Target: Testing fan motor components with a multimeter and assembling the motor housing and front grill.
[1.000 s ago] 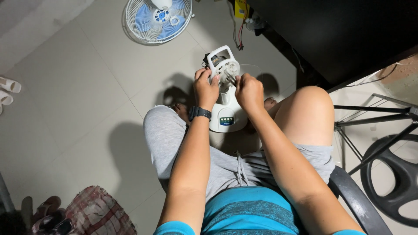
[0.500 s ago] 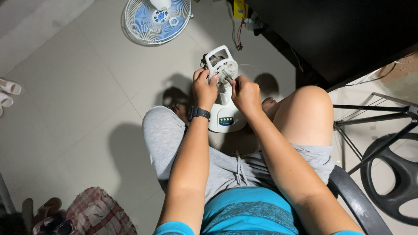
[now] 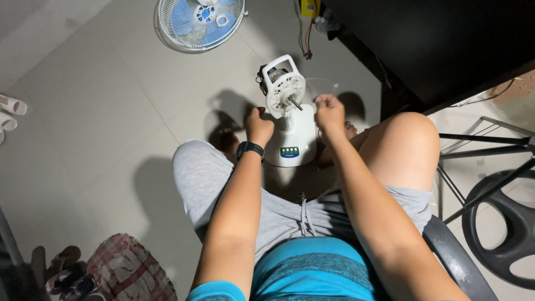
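2 hands (image 3: 260, 125) (image 3: 329, 111) flank the fan body (image 3: 290, 120), right gripping a clear blade (image 3: 322, 86), left fisted; grille (image 3: 199, 22) beyond.

white fan body (image 3: 291, 120) | upright on floor between knees | guard off, motor shaft bare, pointing right

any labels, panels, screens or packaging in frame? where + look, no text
Control panel: on the white fan base between both hands, small blue strip with pale buttons.
Watch: left wrist, black; its face can't be made out.
Yellow item: top edge by cables; packaging or not, unclear.
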